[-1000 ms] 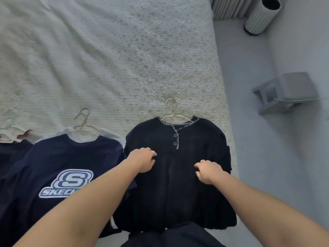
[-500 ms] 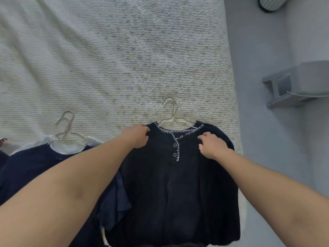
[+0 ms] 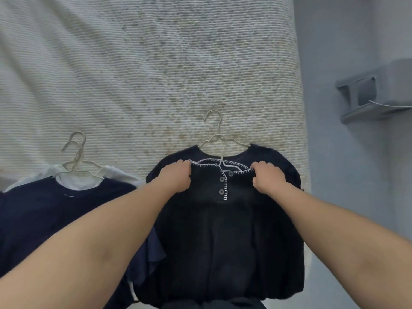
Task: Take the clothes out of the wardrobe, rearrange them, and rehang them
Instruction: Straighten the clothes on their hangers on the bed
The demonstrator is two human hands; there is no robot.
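A black buttoned top [image 3: 225,237] with white stitching round its collar lies on the bed, on top of another dark garment. Two pale wire hangers [image 3: 217,139] stick out above the collar. My left hand [image 3: 177,178] grips the collar's left side and my right hand [image 3: 266,178] grips its right side; the collar is pulled down and the lower garment's neckline shows above it. To the left lies a navy t-shirt [image 3: 66,210] over a white garment, with its own hangers [image 3: 77,156].
The bed's textured cream cover [image 3: 156,63] stretches away beyond the clothes. Its right edge borders a grey floor [image 3: 334,175], where a grey stool [image 3: 374,94] stands at the right.
Both hands went from the top's chest up to its collar and took hold of it, then drew the collar down off the hanger. The view shifted forward over the bed.
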